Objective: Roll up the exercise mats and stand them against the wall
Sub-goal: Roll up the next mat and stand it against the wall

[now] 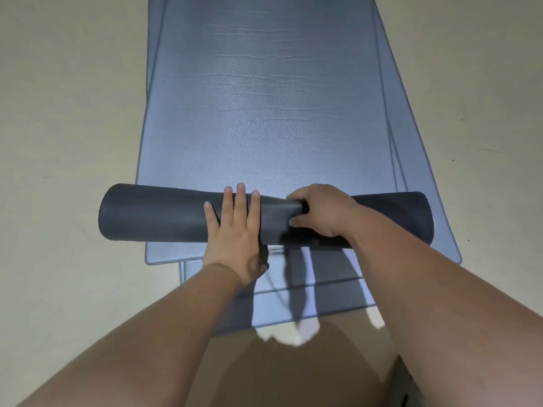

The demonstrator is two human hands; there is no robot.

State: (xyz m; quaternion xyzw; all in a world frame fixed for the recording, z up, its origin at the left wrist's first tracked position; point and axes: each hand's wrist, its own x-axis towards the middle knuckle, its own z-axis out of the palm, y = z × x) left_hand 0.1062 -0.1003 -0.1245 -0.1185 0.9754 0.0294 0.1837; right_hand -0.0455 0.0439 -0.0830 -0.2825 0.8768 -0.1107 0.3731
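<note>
Forearms reach to dark mat roll [152, 214] lying across stacked blue mats [264, 113]. Left hand [235, 227] flat, fingers spread; right hand [320, 211] curled gripping. Rolling barely begun; next, push forward evenly.

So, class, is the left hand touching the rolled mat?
Touching. The head view shows the left hand lying flat and open on top of the rolled mat, with no gap.

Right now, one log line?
stage: rolling top mat | left hand: flat on roll | right hand: grips roll | lower mats: flat
</note>
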